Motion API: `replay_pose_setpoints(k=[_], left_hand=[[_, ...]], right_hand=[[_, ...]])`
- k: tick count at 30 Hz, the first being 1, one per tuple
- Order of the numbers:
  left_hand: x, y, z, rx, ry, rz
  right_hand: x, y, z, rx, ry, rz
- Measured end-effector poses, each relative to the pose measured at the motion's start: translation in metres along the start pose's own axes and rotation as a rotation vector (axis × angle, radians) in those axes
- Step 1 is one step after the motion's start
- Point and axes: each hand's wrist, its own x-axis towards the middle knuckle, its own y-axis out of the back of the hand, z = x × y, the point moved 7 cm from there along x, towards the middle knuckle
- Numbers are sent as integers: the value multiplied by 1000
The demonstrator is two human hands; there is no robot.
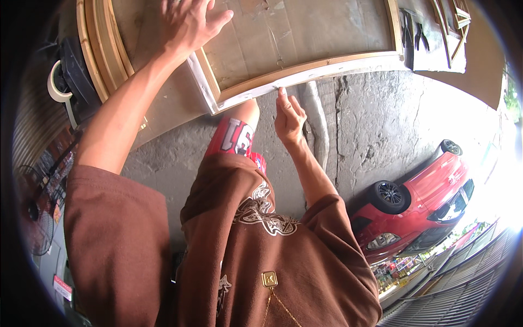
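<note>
A wooden frame (pixel 305 69) lies on the worktable, with a white strip of material (pixel 338 68) along its near outer edge. My left hand (pixel 190 24) reaches over the frame's left corner area, thumb spread away from the other fingers; its fingertips are cut off by the upper edge of the view. At the near edge, my right hand (pixel 290 117) touches the white strip with a fingertip, the other fingers curled in. A tiny dark bit shows at that fingertip, too small to name.
Wooden strips (pixel 101 49) lie at the table's left, beside a roll of masking tape (pixel 59 82). Dark-handled tools (pixel 419 37) and more thin wooden pieces (pixel 455 27) are at the far right. A fan (pixel 35 210) stands left. A red car (pixel 419 196) is parked right, beyond cracked concrete (pixel 376 120).
</note>
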Motion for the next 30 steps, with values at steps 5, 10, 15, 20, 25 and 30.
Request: replay_pose_setpoints(k=[5, 10, 15, 20, 25, 30], left_hand=[[-1, -3, -2, -15, 19, -19], [-3, -3, -4, 6, 20, -45], [0, -2, -6, 37, -107, 58], [1, -2, -4, 34, -104, 54], [-2, -2, -4, 29, -85, 88], [0, 0, 1, 8, -89, 67]], right_hand=[[-4, 27, 8, 41, -257, -4], [35, 72, 25, -284, -291, -139], [58, 79, 20, -349, -190, -374], [78, 79, 14, -487, -134, -613], [93, 66, -5, -734, -206, -941], [95, 57, -15, -816, -242, -911]])
